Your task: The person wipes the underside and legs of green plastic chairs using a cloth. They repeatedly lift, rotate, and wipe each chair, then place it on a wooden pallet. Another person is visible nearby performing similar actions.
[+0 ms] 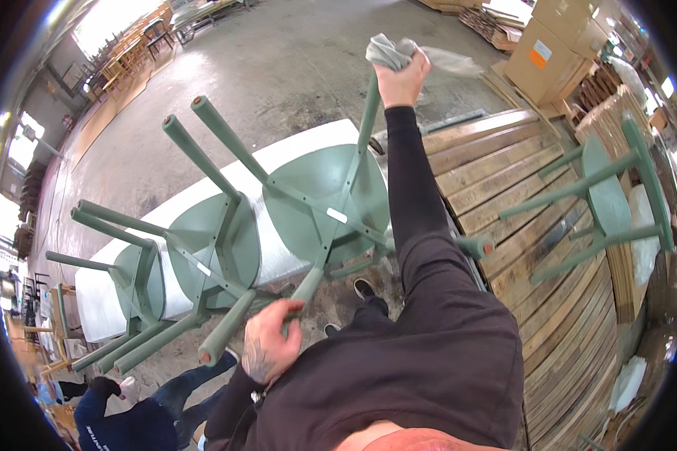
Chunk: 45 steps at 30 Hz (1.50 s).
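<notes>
A green chair (301, 180) lies upside down in front of me, its legs pointing up and its seat on a white-covered surface (327, 135). My left hand (271, 340) is curled around the end of the chair's near leg. At the far right leg, my right hand (403, 75) is closed on a pale grey cloth (390, 51), with part of the cloth trailing to the right. The right hand hides the tip of that leg. To the left stand more upturned green chairs, a middle one (237, 248) and a farther one (152, 278).
Another green chair (608, 192) rests on its side on a wooden slatted platform (496, 169) at right. Behind it are cardboard boxes (549, 56) and stacked cardboard. A co-worker in dark clothes (132, 421) bends at lower left. Wooden chairs (120, 68) line the far left.
</notes>
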{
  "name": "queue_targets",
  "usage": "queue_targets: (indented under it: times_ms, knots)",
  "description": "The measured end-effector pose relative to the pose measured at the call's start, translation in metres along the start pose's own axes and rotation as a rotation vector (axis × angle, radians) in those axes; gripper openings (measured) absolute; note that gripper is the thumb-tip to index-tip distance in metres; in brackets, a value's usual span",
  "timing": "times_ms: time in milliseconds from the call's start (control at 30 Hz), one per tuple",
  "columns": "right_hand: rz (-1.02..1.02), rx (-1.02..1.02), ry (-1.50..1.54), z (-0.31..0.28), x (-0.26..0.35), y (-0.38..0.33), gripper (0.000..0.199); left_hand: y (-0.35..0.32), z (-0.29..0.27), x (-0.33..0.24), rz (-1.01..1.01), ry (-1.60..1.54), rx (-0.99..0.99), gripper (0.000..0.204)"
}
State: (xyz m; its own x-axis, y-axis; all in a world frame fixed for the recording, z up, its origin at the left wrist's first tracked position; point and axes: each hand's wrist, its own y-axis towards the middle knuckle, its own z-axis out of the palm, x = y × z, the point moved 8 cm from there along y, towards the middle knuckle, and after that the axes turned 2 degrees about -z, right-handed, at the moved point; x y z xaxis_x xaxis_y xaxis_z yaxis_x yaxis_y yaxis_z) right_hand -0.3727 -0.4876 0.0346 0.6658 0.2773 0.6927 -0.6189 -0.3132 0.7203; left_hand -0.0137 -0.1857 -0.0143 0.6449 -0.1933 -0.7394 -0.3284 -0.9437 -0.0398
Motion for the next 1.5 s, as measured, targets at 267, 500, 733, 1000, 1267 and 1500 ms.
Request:
queue_targets:
  times_ms: [267, 500, 733, 1000, 1267, 1500]
  knots:
    - [0.206, -0.071, -0.154, 0.106, -0.126, -0.085, 0.071, 0.013, -0.015, -0.003, -0.177, 0.087, 0.015, 0.034]
    - [0.118, 0.003, 0.32, 0.11, -0.14, -0.06, 0.057, 0.012, -0.004, 0.002, -0.161, 0.077, 0.007, 0.031]
    - [0.427, 0.754, 0.544, 0.132, -0.132, 0.055, 0.035, 0.019, 0.0, 0.005, -0.051, -0.016, 0.006, 0.023]
    - [0.02, 0.902, 0.168, 0.142, -0.105, 0.063, 0.026, 0.019, -0.001, -0.003, -0.119, 0.047, -0.007, 0.014]
    - [0.388, 0.424, 0.831, 0.167, -0.164, -0.048, 0.039, 0.013, -0.001, -0.004, -0.241, 0.103, 0.034, 0.012]
    - [0.424, 0.62, -0.007, 0.119, -0.308, -0.17, 0.054, 0.031, 0.005, 0.01, -0.091, 0.046, 0.058, 0.006]
